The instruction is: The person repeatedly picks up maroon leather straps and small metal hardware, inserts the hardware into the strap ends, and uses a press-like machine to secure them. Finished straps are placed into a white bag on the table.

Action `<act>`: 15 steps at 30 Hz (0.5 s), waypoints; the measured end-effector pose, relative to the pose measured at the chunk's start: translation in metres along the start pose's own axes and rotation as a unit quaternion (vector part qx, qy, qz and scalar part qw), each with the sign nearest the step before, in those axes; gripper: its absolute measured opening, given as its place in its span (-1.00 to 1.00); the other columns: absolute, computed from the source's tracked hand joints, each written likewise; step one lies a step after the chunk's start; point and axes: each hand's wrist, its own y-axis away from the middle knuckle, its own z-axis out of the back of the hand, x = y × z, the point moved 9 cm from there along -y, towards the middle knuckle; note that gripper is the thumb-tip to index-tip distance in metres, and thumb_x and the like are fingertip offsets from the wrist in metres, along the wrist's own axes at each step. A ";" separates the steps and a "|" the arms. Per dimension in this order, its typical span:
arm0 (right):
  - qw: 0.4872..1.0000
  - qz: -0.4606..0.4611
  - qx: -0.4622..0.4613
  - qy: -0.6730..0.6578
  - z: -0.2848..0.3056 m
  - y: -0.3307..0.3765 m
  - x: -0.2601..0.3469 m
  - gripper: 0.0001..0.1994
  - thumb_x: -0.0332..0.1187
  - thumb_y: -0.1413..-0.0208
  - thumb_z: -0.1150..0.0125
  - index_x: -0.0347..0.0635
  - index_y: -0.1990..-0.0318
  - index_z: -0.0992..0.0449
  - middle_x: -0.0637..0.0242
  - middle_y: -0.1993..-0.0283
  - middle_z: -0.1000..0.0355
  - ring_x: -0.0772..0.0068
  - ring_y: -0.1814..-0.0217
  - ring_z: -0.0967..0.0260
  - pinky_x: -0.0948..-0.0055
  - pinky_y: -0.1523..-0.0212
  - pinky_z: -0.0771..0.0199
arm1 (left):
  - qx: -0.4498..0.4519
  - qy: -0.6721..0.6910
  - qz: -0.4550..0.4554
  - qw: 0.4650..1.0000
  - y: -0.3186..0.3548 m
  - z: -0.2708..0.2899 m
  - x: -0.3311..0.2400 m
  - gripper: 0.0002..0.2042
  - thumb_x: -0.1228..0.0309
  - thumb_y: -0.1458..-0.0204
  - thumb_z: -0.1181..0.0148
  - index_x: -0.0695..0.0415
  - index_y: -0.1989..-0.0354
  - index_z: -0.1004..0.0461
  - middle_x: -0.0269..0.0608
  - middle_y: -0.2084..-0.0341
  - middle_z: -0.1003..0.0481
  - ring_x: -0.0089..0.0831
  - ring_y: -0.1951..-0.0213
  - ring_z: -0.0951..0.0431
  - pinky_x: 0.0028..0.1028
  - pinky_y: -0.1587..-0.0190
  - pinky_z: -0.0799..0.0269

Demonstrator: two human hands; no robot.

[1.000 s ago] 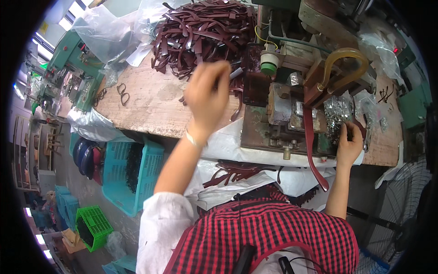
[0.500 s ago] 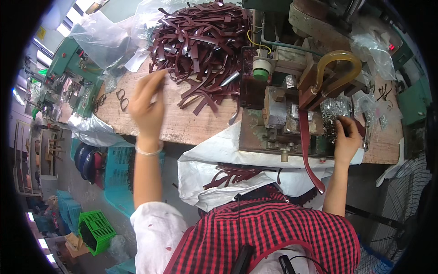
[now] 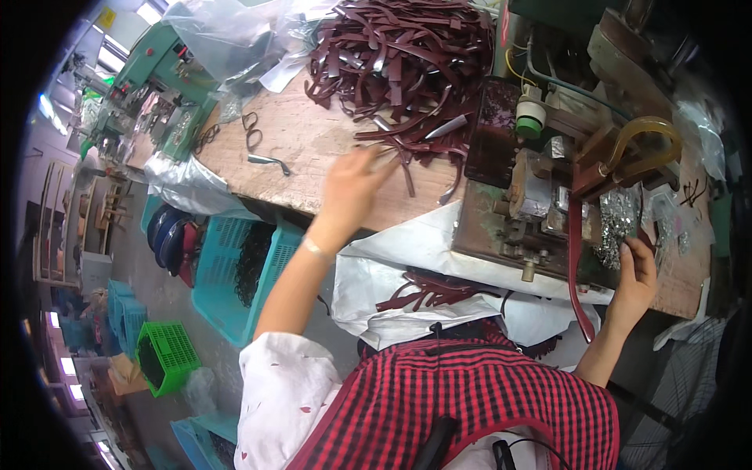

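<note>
My left hand [image 3: 352, 188] has its fingers stretched out at the near edge of a big heap of dark red curved strips [image 3: 392, 70], shaped like eyeglass temples. The fingertips are blurred and close to a loose strip; I see nothing held. At the press [image 3: 533, 188], my right hand [image 3: 636, 274] has thumb and fingers curled together at a pile of small metal parts [image 3: 617, 223]. Whatever lies between those fingertips is too small to make out. One long dark red strip [image 3: 576, 274] hangs from the press, left of my right hand.
A single temple-like piece [image 3: 270, 162] and dark spectacle-shaped rings [image 3: 252, 133] lie on the wooden table [image 3: 305, 176]. More strips [image 3: 439, 291] rest in a white cloth [image 3: 360, 274] below the edge. Turquoise crates [image 3: 205, 270] and a green crate [image 3: 168, 356] stand on the floor.
My left hand has moved right to the heap's near edge. A temple-like piece now shows on the table where that hand was. My right hand stays by the metal parts; the view has shifted.
</note>
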 end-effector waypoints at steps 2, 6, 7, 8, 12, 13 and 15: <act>0.997 0.049 0.056 -0.037 -0.031 -0.005 0.039 -0.81 -0.53 -0.16 -0.25 -0.32 0.07 -0.56 0.33 0.12 -0.53 0.53 0.06 -0.45 0.52 -0.03 -0.40 | 0.054 -0.018 -0.006 0.998 -0.008 -0.027 -0.004 -0.58 0.62 0.17 -0.16 -0.03 0.08 -0.64 -0.10 -0.08 -0.47 -0.13 -0.05 -0.46 -0.24 -0.05 -0.43; 0.994 0.039 0.102 -0.019 -0.087 -0.027 0.080 -0.74 -0.52 -0.07 -0.30 -0.32 0.06 -0.51 0.28 0.16 -0.54 0.50 0.08 -0.46 0.52 0.02 -0.43 | 0.006 0.032 -0.017 0.999 -0.027 -0.035 0.001 -0.70 0.57 0.20 -0.20 0.09 0.21 -0.62 -0.13 -0.09 -0.48 -0.09 -0.02 -0.45 -0.22 -0.04 -0.42; 0.992 0.026 0.100 -0.078 -0.098 -0.022 0.084 -0.72 -0.53 -0.05 -0.31 -0.32 0.05 -0.49 0.27 0.18 -0.54 0.49 0.10 -0.46 0.52 0.04 -0.43 | -0.016 0.050 -0.021 0.998 -0.025 -0.028 0.002 -0.71 0.61 0.17 -0.20 0.13 0.20 -0.61 -0.15 -0.03 -0.52 -0.10 0.02 -0.48 -0.21 -0.01 -0.43; 0.986 0.016 0.095 -0.133 -0.105 -0.017 0.084 -0.69 -0.53 -0.03 -0.32 -0.32 0.05 -0.48 0.26 0.19 -0.54 0.49 0.11 -0.46 0.52 0.07 -0.44 | -0.019 0.063 0.003 0.998 -0.024 -0.024 0.003 -0.72 0.61 0.13 -0.21 0.16 0.17 -0.59 -0.16 0.02 -0.54 -0.11 0.06 -0.50 -0.20 0.03 -0.43; 0.977 0.001 0.078 -0.197 -0.109 -0.014 0.081 -0.65 -0.55 -0.01 -0.31 -0.35 0.01 -0.45 0.30 0.23 -0.54 0.55 0.15 -0.47 0.53 0.08 -0.43 | 0.050 0.054 0.042 0.996 -0.025 -0.031 -0.008 -0.62 0.66 0.11 -0.16 0.12 0.06 -0.57 -0.13 0.13 -0.50 -0.03 0.09 -0.48 -0.20 0.08 -0.44; 0.969 -0.016 0.090 -0.229 -0.112 -0.015 0.082 -0.64 -0.55 -0.01 -0.31 -0.36 0.00 -0.45 0.30 0.23 -0.55 0.56 0.15 -0.48 0.54 0.08 -0.43 | 0.088 0.040 0.014 0.995 -0.020 -0.041 -0.011 -0.66 0.63 0.08 -0.14 0.14 0.07 -0.56 -0.12 0.12 -0.49 -0.05 0.10 -0.48 -0.20 0.07 -0.44; 0.954 -0.039 0.106 -0.278 -0.115 -0.014 0.087 -0.61 -0.57 -0.02 -0.30 -0.35 -0.04 -0.44 0.29 0.23 -0.56 0.57 0.14 -0.49 0.55 0.09 -0.44 | 0.141 0.012 -0.025 0.990 -0.018 -0.057 -0.010 -0.71 0.61 0.07 -0.12 0.15 0.12 -0.53 -0.11 0.12 -0.48 -0.07 0.10 -0.49 -0.20 0.08 -0.44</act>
